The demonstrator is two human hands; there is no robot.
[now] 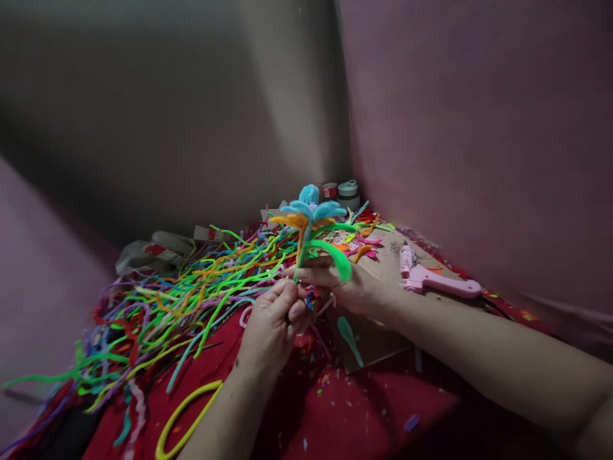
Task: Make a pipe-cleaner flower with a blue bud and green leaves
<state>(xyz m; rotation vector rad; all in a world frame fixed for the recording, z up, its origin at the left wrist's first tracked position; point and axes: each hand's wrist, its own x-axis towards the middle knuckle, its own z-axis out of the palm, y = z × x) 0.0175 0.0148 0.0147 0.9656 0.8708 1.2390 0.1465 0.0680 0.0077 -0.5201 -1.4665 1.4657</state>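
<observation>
A pipe-cleaner flower (313,209) stands upright between my hands, with blue petals above orange ones and a green leaf (338,259) curving off its stem to the right. My left hand (272,319) is closed, thumb and fingers pinching the bottom of the stem. Just behind and to the right, my right hand (347,284) has its fingers around the stem a little higher up. Its fingertips are partly hidden by the leaf and my left hand. Below it, a pale green leaf-shaped piece (350,338) lies on the cardboard.
A heap of coloured pipe cleaners (205,287) spreads across the red cloth (383,402) on the left. At right, a pink glue gun (431,280) rests on the cardboard (383,348). Yellow scissor-like handles (167,428) lie near my left forearm. A lidded jar (348,193) stands at the back.
</observation>
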